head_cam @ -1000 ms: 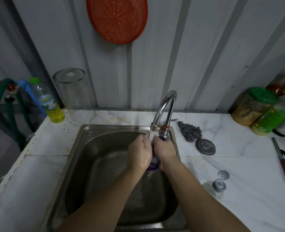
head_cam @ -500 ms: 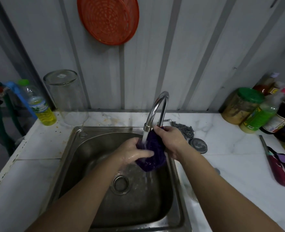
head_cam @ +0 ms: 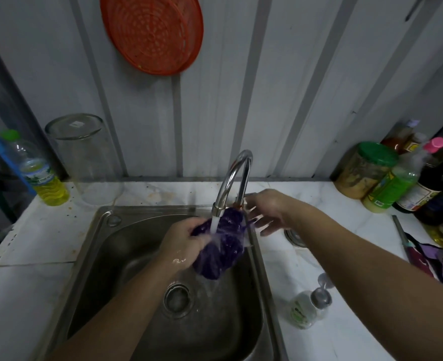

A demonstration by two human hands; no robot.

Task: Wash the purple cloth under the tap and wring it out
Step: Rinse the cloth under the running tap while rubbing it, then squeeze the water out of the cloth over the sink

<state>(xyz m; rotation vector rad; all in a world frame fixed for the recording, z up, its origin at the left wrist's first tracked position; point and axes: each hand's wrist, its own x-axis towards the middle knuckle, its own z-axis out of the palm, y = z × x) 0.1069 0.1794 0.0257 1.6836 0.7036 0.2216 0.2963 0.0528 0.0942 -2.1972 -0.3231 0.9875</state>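
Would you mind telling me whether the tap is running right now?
On. A white stream falls from the tap spout onto the purple cloth held by the left hand, splashing into the sink.

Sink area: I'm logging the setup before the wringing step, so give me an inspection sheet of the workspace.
Surface: white marble-look counter, stained near the sink.
Job's things: purple cloth under the running tap.
Clutter: upturned glass jar, yellow-liquid bottle, green-lidded jar, sauce bottles, small bottle.
Grippers: left hand grips the cloth; right hand open, beside the tap.
Cables: nothing seen.
Surroundings: corrugated wall, orange strainer hanging.
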